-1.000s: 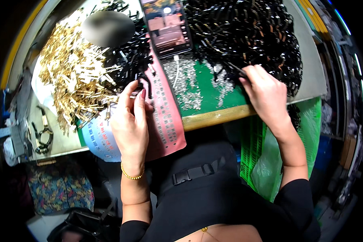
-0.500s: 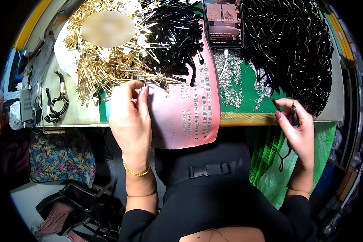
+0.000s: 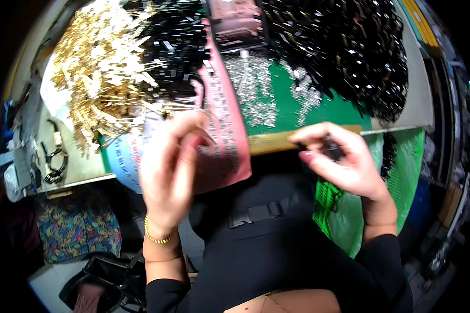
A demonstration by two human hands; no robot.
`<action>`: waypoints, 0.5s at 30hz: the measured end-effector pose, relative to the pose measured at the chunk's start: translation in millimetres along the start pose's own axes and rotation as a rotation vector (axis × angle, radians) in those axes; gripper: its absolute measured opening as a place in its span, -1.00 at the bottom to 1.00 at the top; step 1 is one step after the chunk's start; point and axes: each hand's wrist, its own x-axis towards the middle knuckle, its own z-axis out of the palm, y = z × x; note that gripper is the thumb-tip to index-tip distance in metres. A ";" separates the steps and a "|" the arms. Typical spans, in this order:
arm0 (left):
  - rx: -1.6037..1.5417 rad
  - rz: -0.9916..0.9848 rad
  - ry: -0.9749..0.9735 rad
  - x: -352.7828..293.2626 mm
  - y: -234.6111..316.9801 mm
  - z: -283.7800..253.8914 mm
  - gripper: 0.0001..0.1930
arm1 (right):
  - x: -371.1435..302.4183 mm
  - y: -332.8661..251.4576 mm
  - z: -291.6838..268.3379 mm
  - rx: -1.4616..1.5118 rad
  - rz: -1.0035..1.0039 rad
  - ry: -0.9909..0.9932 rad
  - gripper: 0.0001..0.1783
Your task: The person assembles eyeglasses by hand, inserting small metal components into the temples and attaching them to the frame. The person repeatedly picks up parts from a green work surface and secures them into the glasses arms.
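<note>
strips (image 3: 96,73) in gold lie heaped beyond our left hand (image 3: 167,169), whose blurred grip we cannot tell, likely for easy reach, while our right hand (image 3: 350,161) clasps a dark tool (image 3: 332,148).

black sleeves (image 3: 387,263), gold bracelet (image 3: 155,239), red nails (image 3: 307,156)

A phone (image 3: 238,26) is seen at twelve o'clock, leaf-patterned cloth (image 3: 78,221) at eight, a black bag (image 3: 103,272) between seven and eight, yellow bars (image 3: 422,23) at two.
</note>
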 end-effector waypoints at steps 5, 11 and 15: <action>-0.285 -0.137 -0.205 -26.9 0.6 48.5 -0.87 | 7.1 11.5 3.5 0.053 0.002 -0.092 -0.76; -0.112 -0.037 -0.266 -24.7 -3.5 52.2 -0.91 | 6.8 8.2 -4.5 -0.153 -0.198 -0.111 -0.79; -0.036 0.093 -0.275 -22.4 -3.6 44.8 -0.93 | 7.7 5.7 -1.9 -0.234 -0.230 -0.138 -0.75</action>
